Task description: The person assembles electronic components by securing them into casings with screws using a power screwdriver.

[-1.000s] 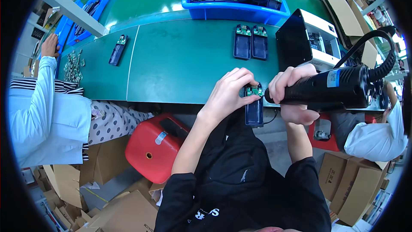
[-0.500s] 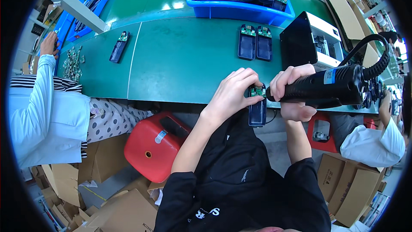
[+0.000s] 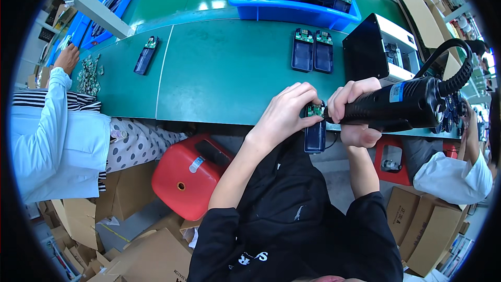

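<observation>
At the table's near edge, my left hand (image 3: 284, 112) pinches a dark blue plastic housing (image 3: 314, 138) by its upper end, where a small green circuit board (image 3: 315, 110) sits. The housing's lower part juts past the edge towards me. My right hand (image 3: 352, 107) is wrapped round a black electric screwdriver (image 3: 404, 105), held nearly level. Its nose points left at the circuit board; whether the tip touches is hidden by my fingers. Two similar housings with boards, a left one (image 3: 302, 55) and a right one (image 3: 323, 56), lie side by side farther back.
A blue bin (image 3: 292, 10) heaped with housings stands at the back, beside a black-and-white machine (image 3: 378, 47). Another housing (image 3: 146, 57) lies left, near a pile of small parts (image 3: 90, 76). A red stool (image 3: 185, 183) stands below. Co-workers sit at both sides.
My hands, the housing and the screwdriver hold almost the same pose; the view has shifted slightly. The left co-worker's hand has moved a little towards the pile of small parts.
</observation>
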`<move>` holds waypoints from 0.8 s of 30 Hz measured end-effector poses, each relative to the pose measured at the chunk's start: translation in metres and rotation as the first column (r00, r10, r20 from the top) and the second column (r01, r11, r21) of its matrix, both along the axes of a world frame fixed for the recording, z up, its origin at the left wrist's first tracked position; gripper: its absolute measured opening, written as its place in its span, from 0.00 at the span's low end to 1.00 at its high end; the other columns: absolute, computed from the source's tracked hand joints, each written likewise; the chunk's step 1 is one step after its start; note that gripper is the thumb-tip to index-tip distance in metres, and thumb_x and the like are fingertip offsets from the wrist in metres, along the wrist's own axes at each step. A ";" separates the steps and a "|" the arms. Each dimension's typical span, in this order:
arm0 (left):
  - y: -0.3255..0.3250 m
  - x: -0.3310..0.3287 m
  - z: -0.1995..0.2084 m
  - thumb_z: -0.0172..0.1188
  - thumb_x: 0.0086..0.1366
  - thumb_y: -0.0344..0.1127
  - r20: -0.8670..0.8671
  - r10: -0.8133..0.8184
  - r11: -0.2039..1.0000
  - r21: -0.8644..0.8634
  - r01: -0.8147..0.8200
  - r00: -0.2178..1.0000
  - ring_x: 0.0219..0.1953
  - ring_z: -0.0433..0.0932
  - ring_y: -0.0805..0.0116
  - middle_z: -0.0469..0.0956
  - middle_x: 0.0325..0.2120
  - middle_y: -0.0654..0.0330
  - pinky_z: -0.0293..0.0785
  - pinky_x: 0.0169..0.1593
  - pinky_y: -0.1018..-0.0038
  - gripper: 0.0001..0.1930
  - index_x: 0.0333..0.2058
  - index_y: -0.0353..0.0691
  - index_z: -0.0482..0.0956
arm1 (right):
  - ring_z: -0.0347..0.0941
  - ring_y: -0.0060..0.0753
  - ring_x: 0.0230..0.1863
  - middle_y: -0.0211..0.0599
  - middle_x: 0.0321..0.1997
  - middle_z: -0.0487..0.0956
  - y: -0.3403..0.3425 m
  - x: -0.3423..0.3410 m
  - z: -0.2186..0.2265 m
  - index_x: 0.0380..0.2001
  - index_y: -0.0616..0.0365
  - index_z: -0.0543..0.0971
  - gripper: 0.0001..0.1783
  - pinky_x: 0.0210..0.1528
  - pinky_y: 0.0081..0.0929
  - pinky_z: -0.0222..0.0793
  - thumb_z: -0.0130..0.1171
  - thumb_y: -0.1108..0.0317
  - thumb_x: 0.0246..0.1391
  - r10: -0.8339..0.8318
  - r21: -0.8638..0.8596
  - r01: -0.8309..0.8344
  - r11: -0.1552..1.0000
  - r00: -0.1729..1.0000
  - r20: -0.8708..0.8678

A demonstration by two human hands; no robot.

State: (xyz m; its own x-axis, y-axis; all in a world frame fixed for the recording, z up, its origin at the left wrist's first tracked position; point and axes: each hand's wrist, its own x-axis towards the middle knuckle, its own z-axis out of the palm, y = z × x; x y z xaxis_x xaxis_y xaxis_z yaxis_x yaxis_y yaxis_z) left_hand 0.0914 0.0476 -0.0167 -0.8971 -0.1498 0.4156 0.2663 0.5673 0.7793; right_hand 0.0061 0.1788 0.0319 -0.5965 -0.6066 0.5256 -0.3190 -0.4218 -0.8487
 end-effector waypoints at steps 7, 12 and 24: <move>-0.002 -0.003 -0.003 0.73 0.44 0.26 -0.015 -0.037 0.999 0.033 0.037 0.999 0.39 0.75 0.56 0.75 0.34 0.59 0.74 0.44 0.66 0.18 0.32 0.37 0.72 | 0.64 0.20 0.16 0.29 0.19 0.67 -0.003 0.003 0.002 0.35 0.57 0.61 0.50 0.20 0.17 0.62 0.51 0.15 0.40 -0.037 0.033 0.036 0.999 0.999 0.037; -0.001 -0.004 -0.002 0.73 0.46 0.27 -0.003 -0.053 0.998 0.038 0.053 0.999 0.40 0.75 0.56 0.75 0.34 0.58 0.73 0.44 0.65 0.18 0.33 0.36 0.72 | 0.63 0.19 0.15 0.28 0.18 0.66 -0.003 -0.002 0.003 0.34 0.57 0.62 0.50 0.19 0.17 0.62 0.52 0.15 0.40 0.034 0.043 -0.032 0.999 0.998 -0.043; -0.001 -0.005 0.002 0.73 0.48 0.28 -0.001 -0.077 0.997 0.030 0.077 0.997 0.40 0.74 0.55 0.73 0.33 0.57 0.72 0.45 0.64 0.18 0.33 0.37 0.71 | 0.62 0.19 0.15 0.29 0.17 0.66 -0.002 -0.002 -0.002 0.33 0.58 0.62 0.48 0.18 0.16 0.60 0.54 0.17 0.41 0.018 0.007 -0.018 1.000 0.998 0.066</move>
State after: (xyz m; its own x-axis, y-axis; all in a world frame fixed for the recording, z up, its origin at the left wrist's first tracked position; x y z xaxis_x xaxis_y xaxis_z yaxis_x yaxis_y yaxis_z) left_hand 0.0866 0.0469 -0.0149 -0.9066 -0.0923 0.4119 0.3083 0.5217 0.7955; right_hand 0.0045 0.1764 0.0296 -0.6183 -0.6216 0.4810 -0.2550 -0.4202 -0.8709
